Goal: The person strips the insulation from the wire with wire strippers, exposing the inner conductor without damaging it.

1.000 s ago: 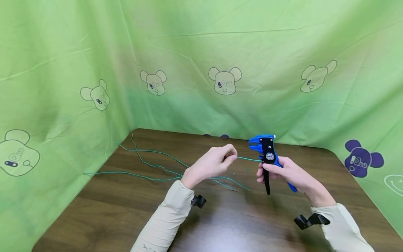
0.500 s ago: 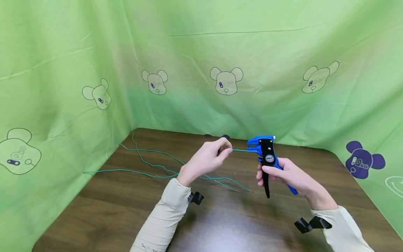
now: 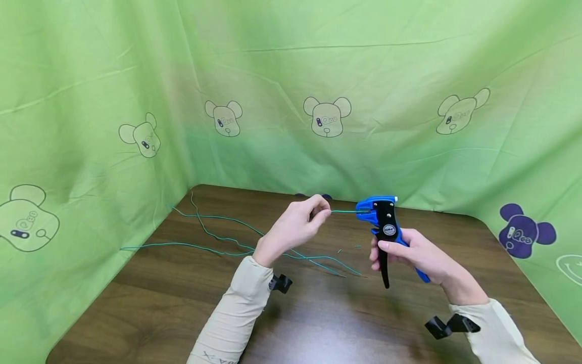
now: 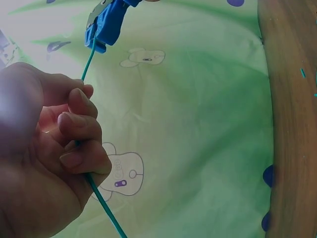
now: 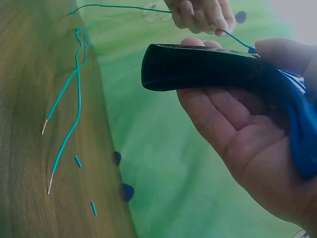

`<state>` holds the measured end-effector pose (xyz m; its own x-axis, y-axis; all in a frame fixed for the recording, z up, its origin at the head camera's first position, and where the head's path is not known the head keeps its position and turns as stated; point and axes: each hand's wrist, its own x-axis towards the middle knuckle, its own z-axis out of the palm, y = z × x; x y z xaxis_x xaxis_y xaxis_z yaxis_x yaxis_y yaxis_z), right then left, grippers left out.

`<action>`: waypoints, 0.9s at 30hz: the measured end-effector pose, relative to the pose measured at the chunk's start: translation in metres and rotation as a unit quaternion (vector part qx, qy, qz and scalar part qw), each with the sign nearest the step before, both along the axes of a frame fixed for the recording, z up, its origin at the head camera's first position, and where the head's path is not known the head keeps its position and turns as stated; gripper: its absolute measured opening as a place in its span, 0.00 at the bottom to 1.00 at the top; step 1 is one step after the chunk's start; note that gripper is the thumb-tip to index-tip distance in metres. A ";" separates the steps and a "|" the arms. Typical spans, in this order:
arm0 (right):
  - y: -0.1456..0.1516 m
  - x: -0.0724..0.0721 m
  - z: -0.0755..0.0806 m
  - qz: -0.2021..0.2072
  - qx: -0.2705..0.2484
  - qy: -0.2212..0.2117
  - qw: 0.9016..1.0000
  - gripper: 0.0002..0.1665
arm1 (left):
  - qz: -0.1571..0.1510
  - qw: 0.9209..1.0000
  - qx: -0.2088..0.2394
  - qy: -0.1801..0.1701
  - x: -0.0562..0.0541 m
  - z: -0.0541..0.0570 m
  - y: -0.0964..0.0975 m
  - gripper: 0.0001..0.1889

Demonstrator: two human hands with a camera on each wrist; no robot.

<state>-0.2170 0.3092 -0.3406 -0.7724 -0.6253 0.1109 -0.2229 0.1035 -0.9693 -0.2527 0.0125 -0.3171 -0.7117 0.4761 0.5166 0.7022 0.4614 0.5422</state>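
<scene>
My left hand (image 3: 297,222) pinches a green wire (image 3: 343,211) between thumb and forefinger. In the left wrist view the other fingers curl round the same wire (image 4: 105,202), which trails out below the hand. Its front end runs into the slot between the blue jaws of a wire stripper (image 3: 386,217); the tip is hidden there. My right hand (image 3: 418,253) holds the stripper upright by its black and blue handles, thumb across the front. In the right wrist view the black handle (image 5: 198,67) lies over the curled fingers, and the two handles stand apart.
Green wires (image 3: 191,247) lie across the brown wooden table (image 3: 150,303), two with bare copper ends (image 5: 50,183) near the middle. Two short bits of green insulation (image 5: 94,208) lie close by. A green printed curtain (image 3: 273,76) encloses the back and sides.
The left hand has moved up and slightly left with the wire. The wire's end has gone from beside the stripper's body up into its jaws. The right hand has stayed nearly still.
</scene>
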 end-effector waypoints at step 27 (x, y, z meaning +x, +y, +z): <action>-0.013 0.007 -0.004 -0.111 0.092 0.058 0.988 0.06 | -0.021 1.000 -0.003 0.020 -0.001 -0.002 0.002 0.04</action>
<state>-0.2095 0.2962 -0.3449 -0.8819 -0.4592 0.1069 -0.2828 0.3338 -0.8992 -0.2537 0.0144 -0.3194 -0.6699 0.5077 0.5417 0.7421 0.4348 0.5101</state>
